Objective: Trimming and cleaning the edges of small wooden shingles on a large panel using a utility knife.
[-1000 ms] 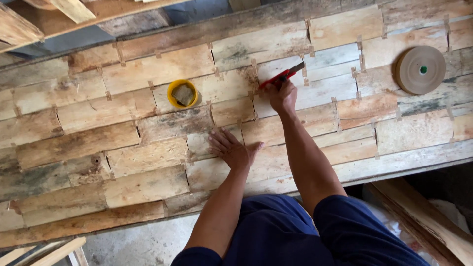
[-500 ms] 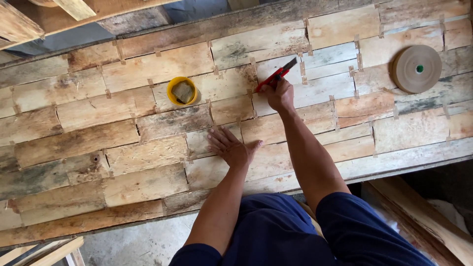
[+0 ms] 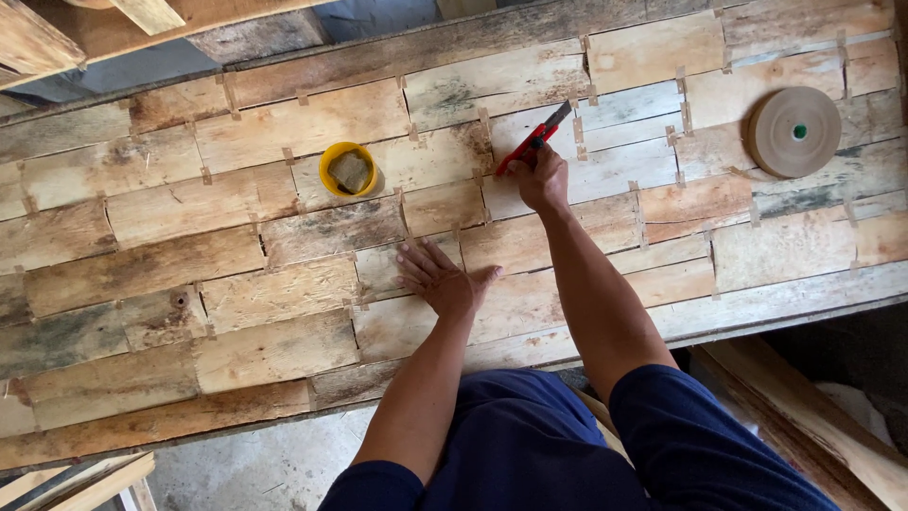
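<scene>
Red knife gripped in right hand over veneer sheets.

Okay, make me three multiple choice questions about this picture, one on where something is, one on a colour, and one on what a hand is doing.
1. Where is the roll of brown tape?
A. far right of the wooden sheet
B. beside the yellow bowl
C. under the left hand

2. What colour is the cutter handle?
A. blue
B. red
C. green

3. How is the left hand?
A. clenched round a hammer
B. lifted off the wood
C. flat, fingers spread

Answers: 1 A, the roll lies apart near the right edge of the wooden sheet; 2 B, red shows above the right hand; 3 C, the palm presses the veneer.
</scene>
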